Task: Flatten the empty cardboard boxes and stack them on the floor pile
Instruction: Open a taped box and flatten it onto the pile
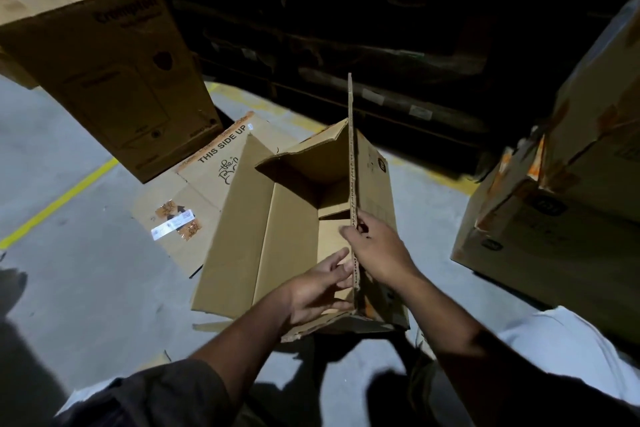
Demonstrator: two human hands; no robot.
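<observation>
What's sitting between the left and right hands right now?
The upright flap of the open box, seen edge-on in the head view. The left hand touches one face; the right hand pinches it from the other side.

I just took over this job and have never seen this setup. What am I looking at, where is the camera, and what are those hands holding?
There is no machine here. A person is working with bare hands, and the single picture comes from a camera worn on their head, looking forward and down.

The right hand pinches the upright flap of an open cardboard box that stands on the floor. The left hand rests its fingers against the flap's inner face.

Behind the open box lies a flattened box printed THIS SIDE UP. A tall printed box stands at the upper left and stacked boxes at the right. A yellow line crosses the floor.
</observation>
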